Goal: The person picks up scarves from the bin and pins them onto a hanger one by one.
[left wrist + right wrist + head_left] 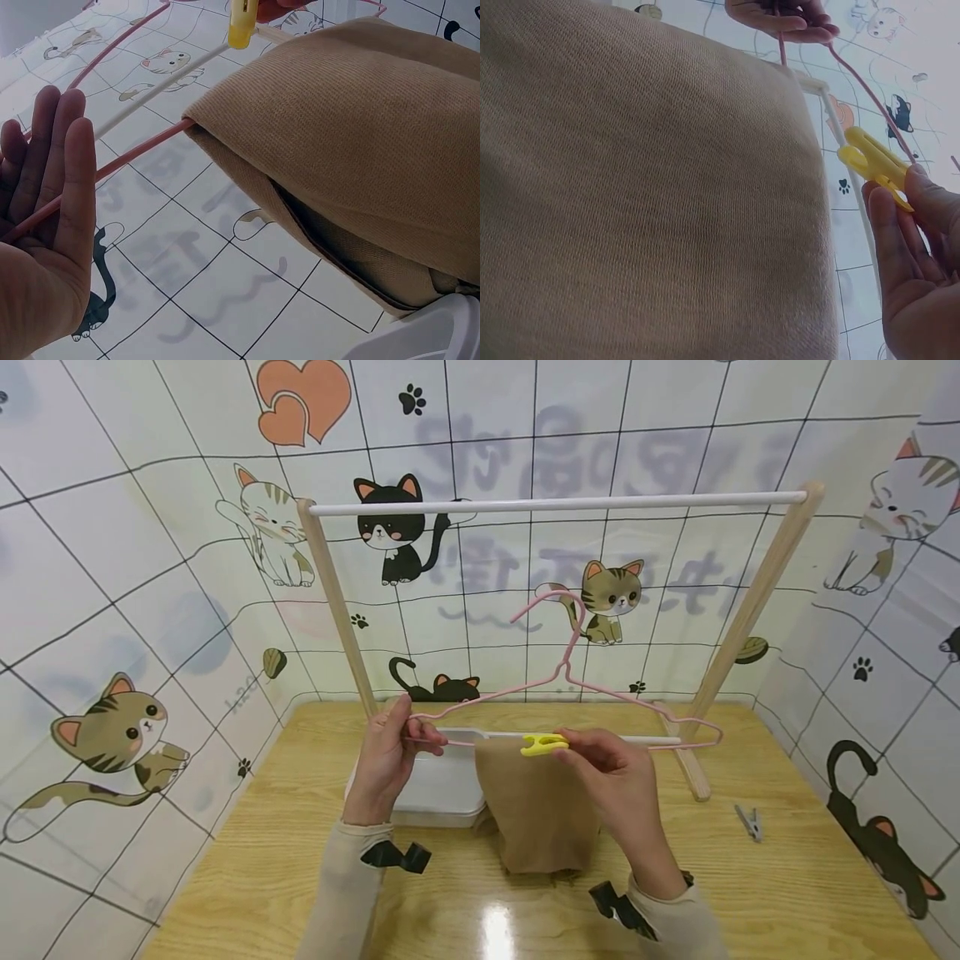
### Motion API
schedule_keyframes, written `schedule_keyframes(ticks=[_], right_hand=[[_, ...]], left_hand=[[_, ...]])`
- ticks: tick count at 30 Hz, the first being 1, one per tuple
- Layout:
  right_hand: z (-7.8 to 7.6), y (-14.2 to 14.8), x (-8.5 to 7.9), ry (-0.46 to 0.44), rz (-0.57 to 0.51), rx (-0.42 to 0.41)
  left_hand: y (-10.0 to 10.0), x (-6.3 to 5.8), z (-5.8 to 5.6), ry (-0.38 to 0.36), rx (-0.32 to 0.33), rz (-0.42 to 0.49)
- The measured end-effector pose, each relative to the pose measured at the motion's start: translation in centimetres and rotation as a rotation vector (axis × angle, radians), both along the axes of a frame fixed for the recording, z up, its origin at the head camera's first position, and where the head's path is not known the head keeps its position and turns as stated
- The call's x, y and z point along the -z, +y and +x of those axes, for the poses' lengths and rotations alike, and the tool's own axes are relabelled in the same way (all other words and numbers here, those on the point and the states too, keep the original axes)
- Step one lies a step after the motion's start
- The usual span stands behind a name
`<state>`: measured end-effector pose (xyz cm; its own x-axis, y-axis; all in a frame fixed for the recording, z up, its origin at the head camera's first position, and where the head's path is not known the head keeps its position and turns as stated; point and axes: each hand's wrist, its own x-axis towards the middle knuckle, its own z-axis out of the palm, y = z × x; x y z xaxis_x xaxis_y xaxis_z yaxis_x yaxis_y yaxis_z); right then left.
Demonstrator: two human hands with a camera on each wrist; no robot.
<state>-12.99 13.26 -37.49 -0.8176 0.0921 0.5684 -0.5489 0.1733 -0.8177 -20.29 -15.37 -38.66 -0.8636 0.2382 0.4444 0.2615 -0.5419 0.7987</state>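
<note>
My left hand (386, 768) holds the left corner of a pink clothes hanger (517, 687), whose rod crosses the palm in the left wrist view. The hanger is up in front of me, its hook pointing left. Over its lower bar hangs a folded brown cloth (536, 818), left of the bar's middle. Between thumb and fingers, my right hand (618, 777) pinches a yellow clothespin (545, 744). The clothespin is close to the cloth's top edge in the head view. In the right wrist view, the clothespin (874, 161) is beside the cloth (660, 180).
Behind the hanger stands a drying rack with wooden legs (750, 602) and a white top rod (555, 505). A white tray (435, 818) sits on the wooden table (247, 877), partly behind the cloth. One grey clothespin (748, 822) lies at the right.
</note>
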Motion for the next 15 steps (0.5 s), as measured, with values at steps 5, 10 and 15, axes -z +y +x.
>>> schedule_keyframes(ticks=[5,10,15], right_hand=[[-0.4,-0.7,0.1,-0.008,0.015,-0.001],[-0.7,-1.5,0.1,-0.043,0.031,-0.006],[-1.0,-2.2,-0.1,-0.063,0.062,-0.024]], left_hand=[[0.0,-0.1,0.1,0.001,0.003,-0.006],[0.1,-0.2,0.2,0.003,0.001,-0.006],[0.2,-0.1,0.3,0.001,0.004,0.003]])
